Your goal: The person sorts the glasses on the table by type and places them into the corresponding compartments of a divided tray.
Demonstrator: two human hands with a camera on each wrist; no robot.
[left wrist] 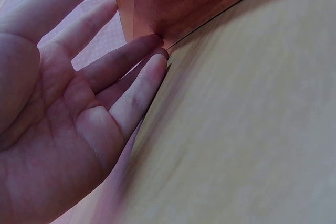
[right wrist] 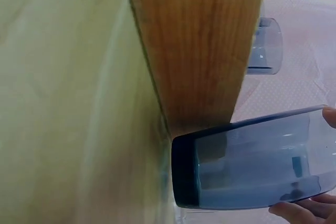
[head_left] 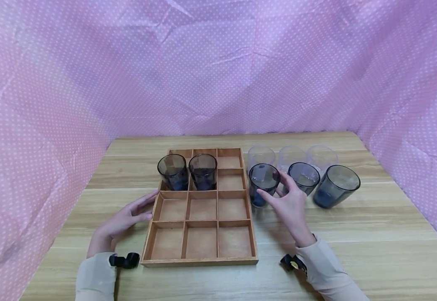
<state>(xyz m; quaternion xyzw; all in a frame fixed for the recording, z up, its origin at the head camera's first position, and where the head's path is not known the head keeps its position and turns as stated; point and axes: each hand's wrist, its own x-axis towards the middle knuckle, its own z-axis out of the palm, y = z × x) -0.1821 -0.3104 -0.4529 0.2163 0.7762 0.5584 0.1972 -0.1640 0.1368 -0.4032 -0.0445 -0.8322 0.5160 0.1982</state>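
My right hand (head_left: 291,203) grips a dark tinted glass (head_left: 264,184) just right of a wooden divided box (head_left: 199,263), thumb on one side and fingers on the other. In the right wrist view that glass (right wrist: 252,163) has its thick base close to the tabletop beside the box wall; whether it touches is unclear. My left hand (head_left: 128,215) rests its extended fingers against the box's left side; the left wrist view shows those fingertips (left wrist: 155,66) low on the wall. Two dark glasses (head_left: 173,172) (head_left: 203,172) stand in the left and middle compartments of the second row from the back.
Right of the gripped glass are two more dark glasses (head_left: 304,177) (head_left: 335,187), upright on the wooden table (head_left: 372,234). Three clear glasses (head_left: 260,154) (head_left: 290,155) (head_left: 321,156) line up behind them. A pink dotted cloth (head_left: 218,75) hangs round the table.
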